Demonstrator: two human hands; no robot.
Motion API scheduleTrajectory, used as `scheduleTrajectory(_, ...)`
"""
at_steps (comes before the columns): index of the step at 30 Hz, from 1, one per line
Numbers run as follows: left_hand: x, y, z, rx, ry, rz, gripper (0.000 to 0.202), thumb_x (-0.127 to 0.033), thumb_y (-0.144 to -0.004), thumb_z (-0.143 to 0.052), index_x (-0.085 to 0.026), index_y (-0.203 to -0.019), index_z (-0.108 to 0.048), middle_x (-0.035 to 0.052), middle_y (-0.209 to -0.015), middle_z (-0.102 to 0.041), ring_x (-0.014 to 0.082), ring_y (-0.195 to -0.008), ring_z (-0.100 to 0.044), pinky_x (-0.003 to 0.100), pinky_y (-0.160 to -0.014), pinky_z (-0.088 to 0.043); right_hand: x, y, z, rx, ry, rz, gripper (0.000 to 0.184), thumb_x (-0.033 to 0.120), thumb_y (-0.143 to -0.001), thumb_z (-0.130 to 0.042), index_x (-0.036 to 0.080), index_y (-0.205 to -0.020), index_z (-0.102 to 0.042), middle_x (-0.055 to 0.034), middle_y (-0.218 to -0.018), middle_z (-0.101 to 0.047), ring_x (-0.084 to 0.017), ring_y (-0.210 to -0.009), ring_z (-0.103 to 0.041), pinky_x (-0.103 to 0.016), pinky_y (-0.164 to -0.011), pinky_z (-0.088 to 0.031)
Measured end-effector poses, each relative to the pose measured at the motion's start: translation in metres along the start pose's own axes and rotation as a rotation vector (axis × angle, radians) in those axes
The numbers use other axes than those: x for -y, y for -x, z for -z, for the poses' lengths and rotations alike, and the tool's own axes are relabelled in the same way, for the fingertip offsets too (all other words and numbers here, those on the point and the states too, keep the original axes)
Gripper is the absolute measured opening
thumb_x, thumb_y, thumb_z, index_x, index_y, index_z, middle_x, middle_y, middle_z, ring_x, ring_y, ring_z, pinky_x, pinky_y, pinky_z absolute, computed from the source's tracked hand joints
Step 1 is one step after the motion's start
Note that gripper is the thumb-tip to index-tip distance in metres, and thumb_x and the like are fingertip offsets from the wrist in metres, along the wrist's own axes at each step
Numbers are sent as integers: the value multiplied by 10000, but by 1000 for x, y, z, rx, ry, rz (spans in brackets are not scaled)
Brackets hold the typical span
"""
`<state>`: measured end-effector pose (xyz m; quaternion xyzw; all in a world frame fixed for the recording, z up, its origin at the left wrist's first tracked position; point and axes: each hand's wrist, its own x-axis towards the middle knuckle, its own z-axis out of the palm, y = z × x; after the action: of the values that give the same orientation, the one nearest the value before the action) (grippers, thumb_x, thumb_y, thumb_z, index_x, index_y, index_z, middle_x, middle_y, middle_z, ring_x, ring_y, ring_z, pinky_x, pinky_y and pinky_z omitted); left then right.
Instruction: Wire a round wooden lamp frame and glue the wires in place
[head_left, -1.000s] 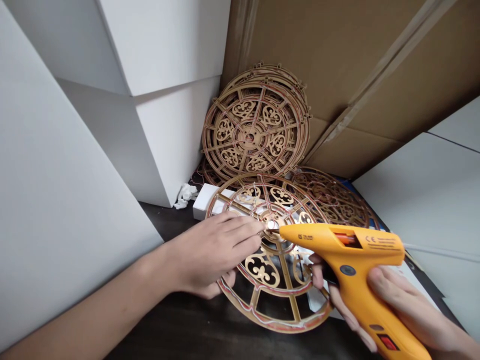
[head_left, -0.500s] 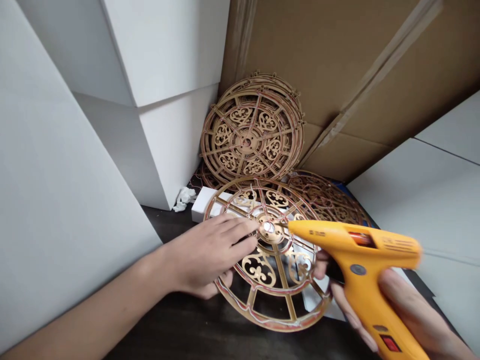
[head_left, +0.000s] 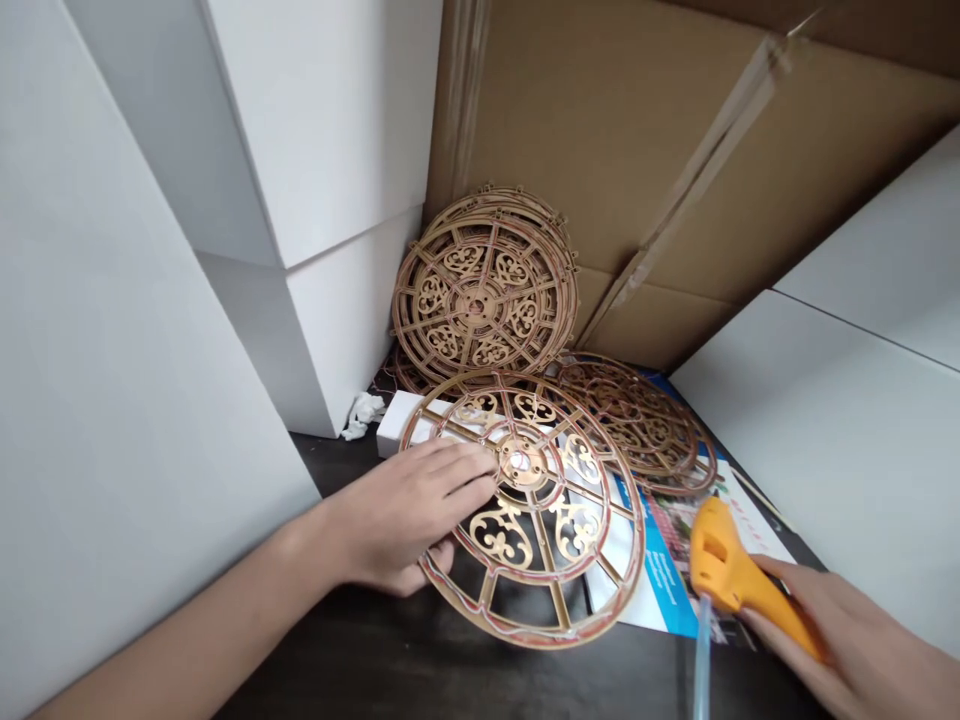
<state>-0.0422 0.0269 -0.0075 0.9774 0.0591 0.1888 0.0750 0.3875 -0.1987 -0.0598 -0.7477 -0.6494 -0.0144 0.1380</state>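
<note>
Moved away from the wheel's hub, the yellow hot glue gun (head_left: pixel 726 565) now sits low, to the right of it, and the right hand (head_left: pixel 840 640) goes with it. That hand is closed around the gun's body, and one clear glue stick (head_left: pixel 702 655) shows below the gun. The left hand (head_left: pixel 409 510) stays on one laser-cut wooden wheel (head_left: pixel 592 610). Its fingers lie flat on the spokes, just beside the hub (head_left: pixel 520 463), and the thumb seems to go under the wheel, so the hand appears to hold it steady. Beyond the fingertips, the wheel's far edge rests on one white block (head_left: pixel 395 422), so the wheel is tilted. Farther from the left hand, one stack of similar wheels (head_left: pixel 484 280) leans on a cardboard sheet (head_left: pixel 600 130); I cannot count its layers exactly. To the right of the held wheel, a second, flatter stack (head_left: pixel 637 425) lies partly on a printed brochure (head_left: pixel 660 565), near the right hand. Beyond the left fingers lies one crumpled tissue (head_left: pixel 361 415).
</note>
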Motion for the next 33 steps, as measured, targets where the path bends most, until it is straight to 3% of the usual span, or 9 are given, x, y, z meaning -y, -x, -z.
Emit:
scheduleTrajectory(5,0,-1,2,9,11,-13,658,-108,-664,-541,-75,-1318,-472,194,-1385,-544,314,-1291,-502,475,-1099,-430,48,-36,38,-128,106,227,407,560,-861,-573,289,-1155,-650,-196,-1101,-696,-478,-892,-656,-697,-754,-507)
scheduleTrajectory(7,-1,-1,3,14,15,-18,655,-111,-683,-533,-79,-1333,-463,191,-1400,-537,315,-1305,-492,488,-1108,-423,87,-62,53,-130,144,312,390,513,-929,-511,266,-1213,-610,-169,-1103,-692,-414,-888,-661,-630,-740,-536)
scheduleTrajectory(8,-1,-1,3,11,16,-17,648,-113,-690,-532,-80,-1333,-464,192,-1402,-533,317,-1304,-491,494,-1106,-425,110,-77,57,-86,122,451,390,488,-951,-501,247,-1245,-589,-153,-1120,-690,-376,-916,-661,-577,-744,-559)
scheduleTrajectory(11,-2,-1,4,21,21,13,605,-118,-705,-545,-80,-1306,-487,201,-1392,-518,323,-1273,-506,489,-1074,-459,177,-123,56,-62,53,792,316,285,-1003,-479,159,-1282,-557,-137,-1206,-664,-304,-1073,-616,-474,-859,-569)
scheduleTrajectory(14,-3,0,4,47,12,56,572,-123,-716,-558,-88,-1284,-508,201,-1356,-519,328,-1242,-524,483,-1034,-497,216,-158,39,-34,23,953,292,200,-986,-514,122,-1259,-580,-135,-1294,-631,-298,-1175,-554,-469,-975,-526)
scheduleTrajectory(17,-4,1,3,49,-8,67,568,-121,-710,-569,-96,-1275,-512,197,-1345,-527,332,-1253,-518,492,-1047,-490,225,-175,24,-9,-5,1039,222,207,-987,-534,135,-1172,-633,-111,-1218,-677,-301,-1213,-536,-485,-1006,-501)
scheduleTrajectory(21,-3,2,2,36,-32,36,585,-125,-682,-580,-82,-1260,-504,202,-1347,-548,334,-1244,-526,498,-1070,-469,221,-181,21,7,-56,1087,207,212,-1024,-477,149,-999,-673,-87,-994,-713,-259,-1081,-596,-466,-960,-506)
scheduleTrajectory(26,-2,3,1,6,-56,7,568,-137,-687,-568,-79,-1248,-504,200,-1337,-572,352,-1247,-520,510,-1070,-457,221,-186,24,-4,-29,1072,240,217,-1023,-461,165,-1099,-683,-131,-1107,-650,-263,-1070,-555,-444,-869,-540)
scheduleTrajectory(33,-2,1,0,30,-51,31,573,-151,-690,-576,-101,-1255,-493,189,-1331,-563,339,-1235,-524,495,-1061,-460,222,-202,24,43,-17,1132,191,194,-1004,-500,163,-942,-678,-111,-1045,-668,-254,-1106,-553,-446,-930,-519)
